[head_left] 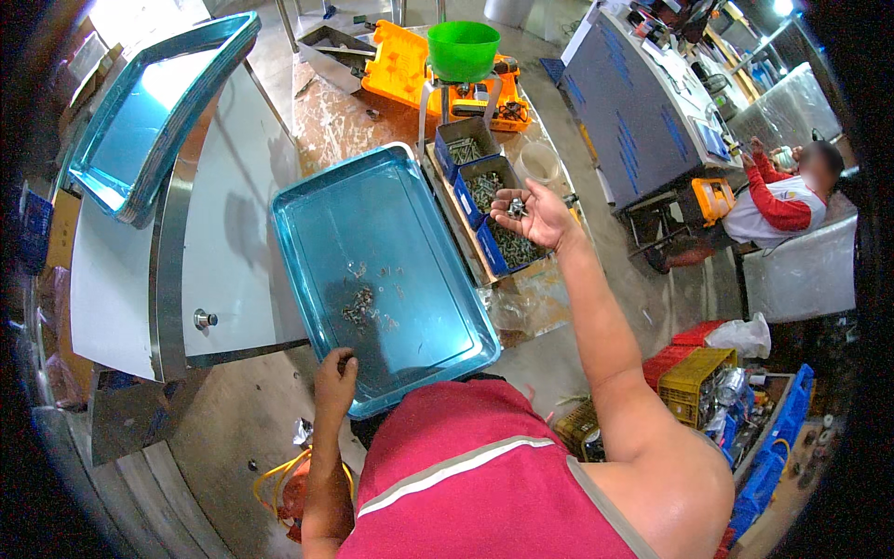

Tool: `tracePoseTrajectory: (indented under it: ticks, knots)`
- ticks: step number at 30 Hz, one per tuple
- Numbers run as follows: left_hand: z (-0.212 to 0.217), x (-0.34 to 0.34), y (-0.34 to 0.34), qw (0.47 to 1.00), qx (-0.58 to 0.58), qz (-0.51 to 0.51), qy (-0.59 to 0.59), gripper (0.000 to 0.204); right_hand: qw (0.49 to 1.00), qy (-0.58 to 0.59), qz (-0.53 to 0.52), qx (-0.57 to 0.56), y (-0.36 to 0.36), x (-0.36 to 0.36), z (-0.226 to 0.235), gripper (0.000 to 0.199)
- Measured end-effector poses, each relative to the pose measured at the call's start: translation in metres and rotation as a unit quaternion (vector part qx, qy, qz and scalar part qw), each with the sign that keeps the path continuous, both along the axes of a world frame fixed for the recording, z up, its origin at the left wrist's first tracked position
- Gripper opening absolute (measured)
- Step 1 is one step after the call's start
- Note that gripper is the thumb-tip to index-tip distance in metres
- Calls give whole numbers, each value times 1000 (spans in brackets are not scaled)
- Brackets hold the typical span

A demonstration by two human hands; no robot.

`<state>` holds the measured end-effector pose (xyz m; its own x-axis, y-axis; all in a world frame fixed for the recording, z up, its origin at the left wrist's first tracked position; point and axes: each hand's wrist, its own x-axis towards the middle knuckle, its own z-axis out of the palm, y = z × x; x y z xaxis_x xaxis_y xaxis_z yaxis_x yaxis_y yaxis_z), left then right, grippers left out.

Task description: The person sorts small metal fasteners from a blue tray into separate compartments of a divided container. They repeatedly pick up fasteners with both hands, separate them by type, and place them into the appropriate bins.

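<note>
Blue rectangular tray (424, 270): glossy; long axis far-left to near-right; left hand (333, 384) at near-left rim, fingers curled, grip cannot be told. Blue bins (465, 203) of small hardware: beside tray's right rim, near right hand (543, 219), palm up, fingers apart. Dark loose pile (358, 306): in tray, beyond left hand. Silvery metal pieces (516, 208): clustered on right palm; directions too small to tell.

Grey floor (216, 419) lay lower left; blue-panelled desk (605, 98) stood upper right; white lamp (783, 7) shone at upper-right edge.
</note>
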<state>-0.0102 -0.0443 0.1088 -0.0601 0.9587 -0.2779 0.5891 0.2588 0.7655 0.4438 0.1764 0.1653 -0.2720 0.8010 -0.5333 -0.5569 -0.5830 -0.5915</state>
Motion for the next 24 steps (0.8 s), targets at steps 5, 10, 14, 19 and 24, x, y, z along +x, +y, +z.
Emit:
tracePoseTrajectory:
  ticks: [5, 10, 14, 19, 24]
  knots:
    - [-6, 0, 2, 1000, -10, -18, 1, 26, 999, 28, -17, -5, -7, -1, -2, 64]
    - [-5, 3, 11, 999, 6, -47, 15, 26, 998, 50, -26, -6, -7, -5, 4, 65]
    - [-7, 5, 17, 998, 4, -52, 18, 26, 997, 71, -35, -1, -7, -9, 6, 63]
    - [-12, 6, 22, 998, 0, -64, 17, 26, 992, 121, -46, 17, -10, -9, 5, 45]
    - [-10, 10, 24, 997, -38, -68, 25, 26, 991, 116, -44, 51, -15, -9, 9, 45]
